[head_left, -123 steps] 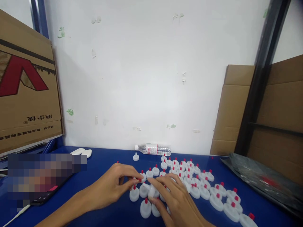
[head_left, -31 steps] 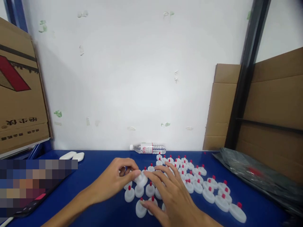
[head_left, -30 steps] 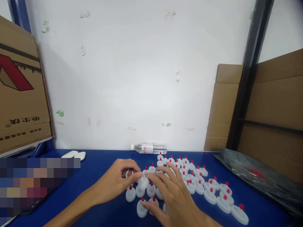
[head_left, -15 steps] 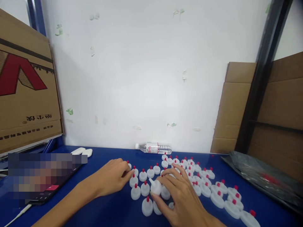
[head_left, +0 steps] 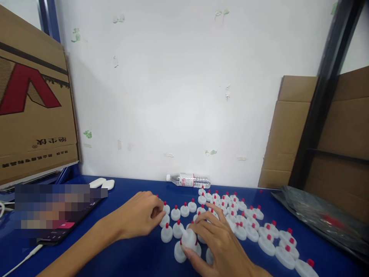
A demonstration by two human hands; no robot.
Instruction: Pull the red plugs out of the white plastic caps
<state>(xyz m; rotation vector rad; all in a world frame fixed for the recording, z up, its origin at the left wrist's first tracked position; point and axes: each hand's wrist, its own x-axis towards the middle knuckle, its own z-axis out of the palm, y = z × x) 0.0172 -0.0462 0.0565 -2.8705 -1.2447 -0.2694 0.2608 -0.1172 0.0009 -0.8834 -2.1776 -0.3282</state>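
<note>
Head view: one uncapped white bottle point(head_left: 189, 240), tilted, pinched between thumb and fingers of the right hand point(head_left: 216, 234), over red-tipped bottles point(head_left: 166, 234); left hand point(head_left: 145, 212) curled, contents hidden; step judged as steadying, next move calling for a firm grip, nozzle point(head_left: 183, 231) unobstructed.

The left forearm point(head_left: 83, 246) slants up from the lower left to a nearly straight wrist, where the left hand point(head_left: 145, 213) is turned back-up, its fingers curled under and its thumb point(head_left: 157, 222) pointing forward beside them, the fingertips mostly hidden. From the lower right, the right hand point(head_left: 213, 238) reaches forward with knuckles raised and fingers fanned and bent, its index finger and thumb facing each other in a pinch.
</note>
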